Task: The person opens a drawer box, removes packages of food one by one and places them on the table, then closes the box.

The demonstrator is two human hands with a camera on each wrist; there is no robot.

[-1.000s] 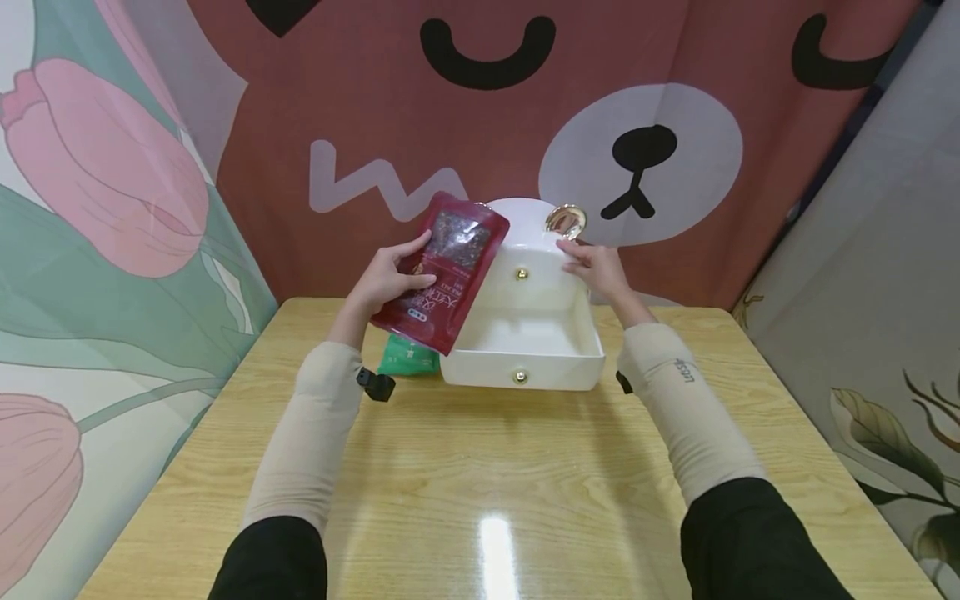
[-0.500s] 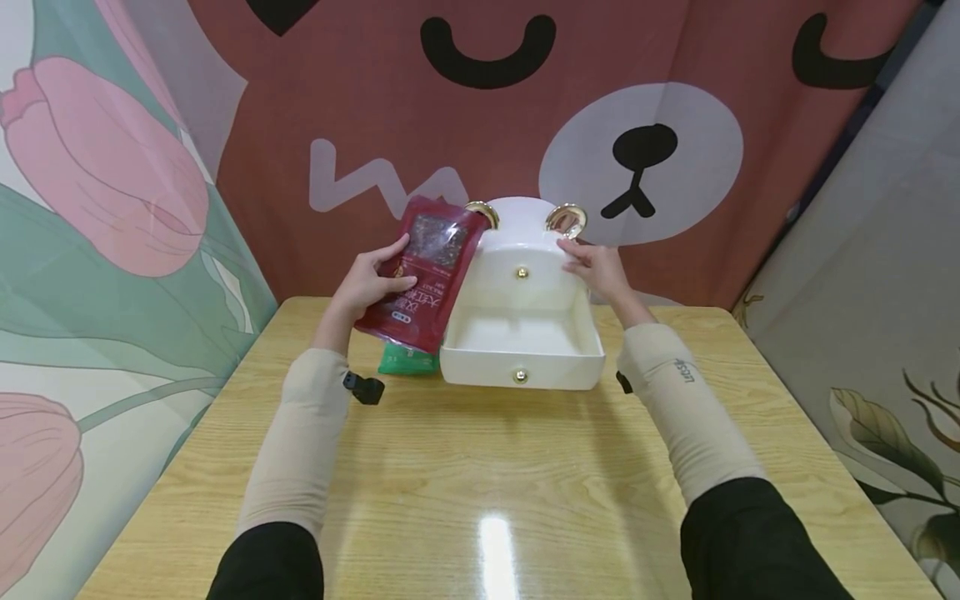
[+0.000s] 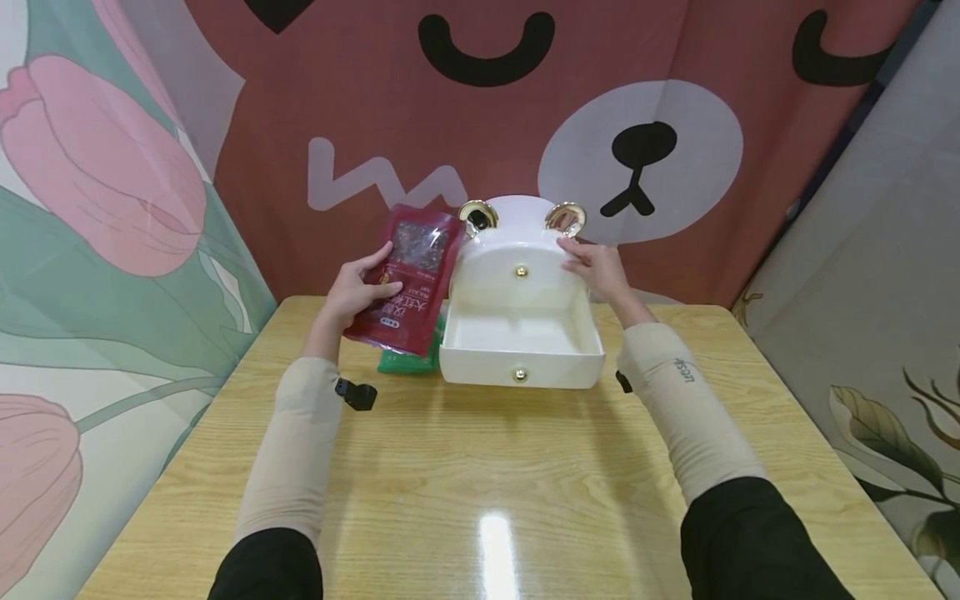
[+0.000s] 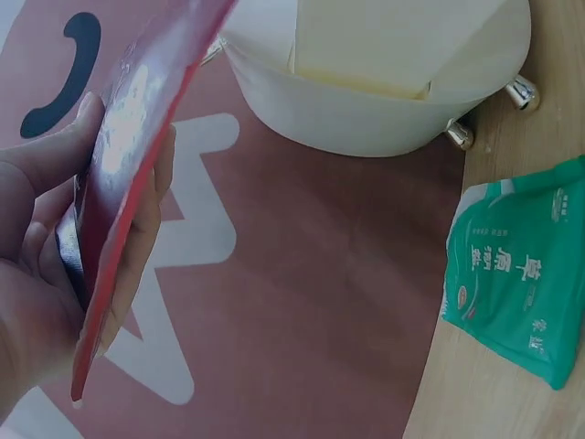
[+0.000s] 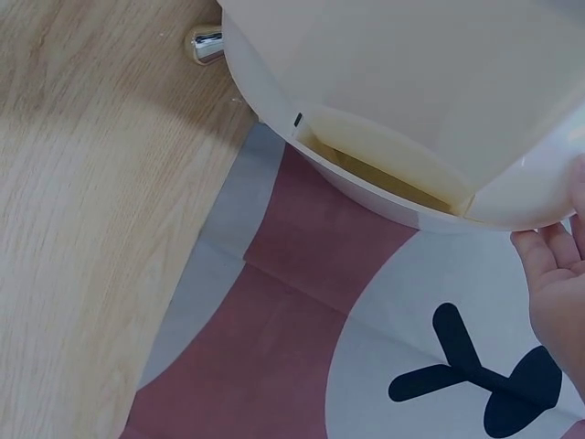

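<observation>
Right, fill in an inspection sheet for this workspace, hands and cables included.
Surface: wooden table, with a bright reflection toward the near side.
Job's things: red pouch, held up; white box, lower drawer pulled out.
Clutter: green packet on the table, left of the drawer.
Hands: left hand grips the pouch; right hand holds the box's edge.
Cables: nothing seen.
Surroundings: printed curtains behind and at both sides.

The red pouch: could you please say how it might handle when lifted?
The red pouch seems fairly stiff, its free end barely drooping beyond the left hand. Its glossy surface may be slippery; its flat shape probably won't roll.
</observation>
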